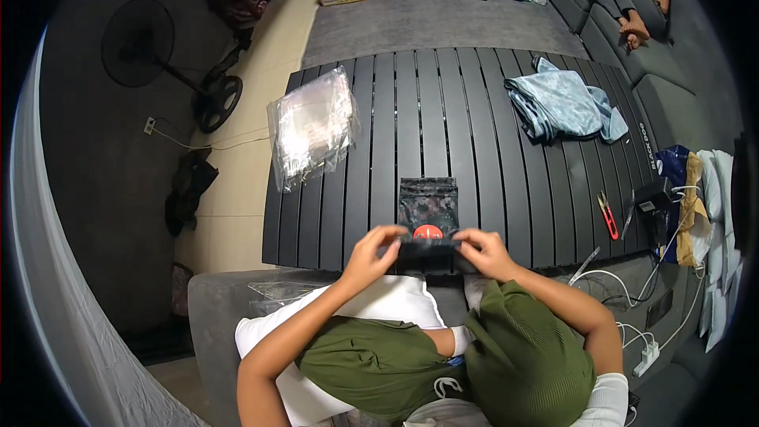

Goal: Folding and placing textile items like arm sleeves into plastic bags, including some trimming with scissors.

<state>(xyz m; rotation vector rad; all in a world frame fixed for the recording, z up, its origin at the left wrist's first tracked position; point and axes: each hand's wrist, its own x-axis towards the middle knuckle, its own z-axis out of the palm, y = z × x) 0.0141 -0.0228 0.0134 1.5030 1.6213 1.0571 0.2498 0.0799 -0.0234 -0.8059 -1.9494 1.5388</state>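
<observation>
A small black mottled pouch with a round red label [427,199] lies flat near the front edge of the black slatted table [490,150], and just past its label a blurred dark strip [427,255] spans the hands at that edge. The right hand [484,253] seems to pinch one corner narrowly; the left hand [371,257] has thumb and fingertips slightly parted at the other, and I cannot tell whether it grips. Nor can I tell whether strip and pouch are one piece. An uneven hold could let the strip twist, crease, or slip over the table's front edge, since little surface lies beneath it. The stacked clear plastic sleeves [312,122], lapping over the table's left edge, look slick enough to slide off if knocked; the red-handled snips [607,215] toward its right could nick a reaching forearm.
</observation>
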